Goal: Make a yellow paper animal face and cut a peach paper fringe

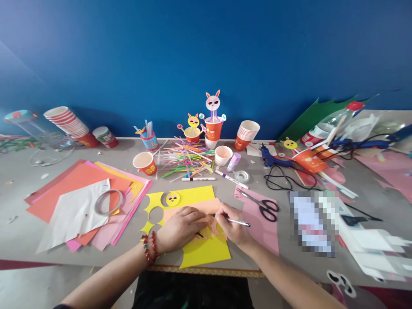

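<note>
Pen [240,222] in right hand [233,229], tip left, nearly crosswise

Wears red bead bracelets [147,251] on L wrist [161,242], w/ a greenish bead; blk clothes [193,289] below, dk cuff [61,306] on L arm.

Soft, moderately bright light spreads over the grey tabletop [125,244], with faint, diffuse shadows around the objects, while the blue wall [206,51] runs from deep blue at upper centre to a paler haze at far left. Wide-angle distortion makes the stacked paper cups [64,122] lean outward, and detail softens toward both sides. The centre looks clearer though slightly soft, and coarse pixelation covers a patch [310,225] at right
</note>
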Demonstrator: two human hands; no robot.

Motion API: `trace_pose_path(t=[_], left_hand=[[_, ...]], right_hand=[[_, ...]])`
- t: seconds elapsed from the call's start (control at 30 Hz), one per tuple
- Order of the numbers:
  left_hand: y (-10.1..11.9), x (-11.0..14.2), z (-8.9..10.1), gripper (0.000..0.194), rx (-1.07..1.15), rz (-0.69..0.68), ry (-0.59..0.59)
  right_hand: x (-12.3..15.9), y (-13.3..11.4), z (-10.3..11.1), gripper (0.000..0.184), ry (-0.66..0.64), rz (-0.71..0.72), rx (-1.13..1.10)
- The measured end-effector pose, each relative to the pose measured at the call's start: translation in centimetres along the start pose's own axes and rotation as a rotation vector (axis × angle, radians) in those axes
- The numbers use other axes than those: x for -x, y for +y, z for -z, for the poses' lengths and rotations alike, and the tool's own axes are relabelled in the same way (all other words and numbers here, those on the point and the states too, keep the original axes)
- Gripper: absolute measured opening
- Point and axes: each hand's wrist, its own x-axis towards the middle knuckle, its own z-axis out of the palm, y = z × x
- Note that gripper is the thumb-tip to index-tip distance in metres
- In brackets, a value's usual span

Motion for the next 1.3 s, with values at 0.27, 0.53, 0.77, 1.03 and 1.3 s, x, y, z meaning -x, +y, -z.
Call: trace_pose_path(t=[0.27, 0.53, 0.77, 1.03, 1.3], left_hand=[[0.14, -0.17, 0.14, 0.042, 0.001, 0.001, 0.007], [0.04, -0.17, 0.15, 0.04, -0.009, 0.001, 0.004], [0.07, -0.14, 0.13, 0.039, -0.008, -0.006, 0.016], [0.05, -0.11, 0.15, 0.04, -0.014, -0.003, 0.013], [0.06, -0.12, 0.17, 0.04, -0.017, 0.0, 0.007]], right_hand=[[-0.02, -0.07, 0.08, 0.022, -0.009, 0.0, 0.0], [-0.02, -0.23, 0.08, 0.024, 0.007, 0.011, 0.014], [0.04, -0.14, 0.09, 0.023, 0.0, 0.011, 0.005], [0.04, -0.12, 0.08, 0.024, 0.008, 0.014, 0.002], [0.04, -0.12, 0.19, 0.025, -0.001, 0.015, -0.018]])
